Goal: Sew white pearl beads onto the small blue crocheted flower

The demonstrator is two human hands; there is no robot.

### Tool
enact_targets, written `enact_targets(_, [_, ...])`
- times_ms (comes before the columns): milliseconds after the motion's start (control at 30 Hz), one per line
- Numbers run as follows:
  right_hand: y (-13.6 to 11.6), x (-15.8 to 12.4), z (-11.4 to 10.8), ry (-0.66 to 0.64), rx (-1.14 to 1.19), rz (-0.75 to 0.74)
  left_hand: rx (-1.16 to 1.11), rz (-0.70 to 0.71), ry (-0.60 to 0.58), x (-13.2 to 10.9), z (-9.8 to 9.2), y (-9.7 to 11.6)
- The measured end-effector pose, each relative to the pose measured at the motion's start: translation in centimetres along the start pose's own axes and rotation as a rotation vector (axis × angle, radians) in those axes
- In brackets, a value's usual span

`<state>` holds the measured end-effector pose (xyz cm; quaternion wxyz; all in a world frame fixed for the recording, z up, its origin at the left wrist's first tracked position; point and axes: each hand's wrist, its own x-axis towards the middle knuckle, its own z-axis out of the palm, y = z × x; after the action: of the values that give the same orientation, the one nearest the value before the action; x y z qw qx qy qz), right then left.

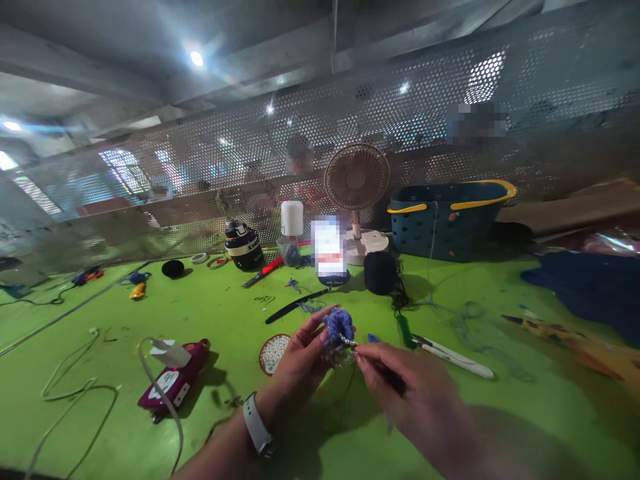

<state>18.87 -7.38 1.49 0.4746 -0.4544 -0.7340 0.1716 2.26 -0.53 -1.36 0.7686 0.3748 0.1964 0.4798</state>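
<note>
Head view: left hand (300,363) pinches small blue-purple crochet piece (339,327) at fingertips; right hand (405,393) fingers closed on thin metal tool (350,343), tip under piece. Ruffle formed, work looks unfinished; bead dish (273,353) beside left fingers.

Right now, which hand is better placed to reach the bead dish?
Left, probably: the left hand lies right beside the bead dish, though it pinches the blue piece. The right hand is farther off, holding a thin tool.
</note>
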Motion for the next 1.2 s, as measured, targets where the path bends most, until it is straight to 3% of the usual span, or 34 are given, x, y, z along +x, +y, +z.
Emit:
enact_targets(200, [0.0, 0.0, 0.1, -0.007, -0.047, -0.058, 0.022, 0.000, -0.037, -0.4, 0.5, 0.1])
enact_targets(433, [0.2, -0.5, 0.4, 0.004, -0.113, -0.100, -0.129, 0.014, -0.043, -0.3, 0.1, -0.3])
enact_targets(600, [0.3, -0.6, 0.4, 0.021, -0.130, -0.114, -0.125, 0.039, 0.014, -0.2, 0.2, -0.5])
enact_targets(833, [-0.1, -0.3, 0.2, -0.006, -0.078, -0.004, -0.047, 0.078, 0.046, -0.2, 0.4, -0.6])
enact_targets(967, [-0.4, -0.4, 0.4, -0.037, -0.051, 0.140, -0.063, 0.080, 0.018, -0.3, 0.5, -0.8])
enact_targets(1200, [-1.2, -0.3, 1.0, 0.020, 0.274, 0.377, -0.089, 0.095, -0.028, -0.3, 0.5, -1.5])
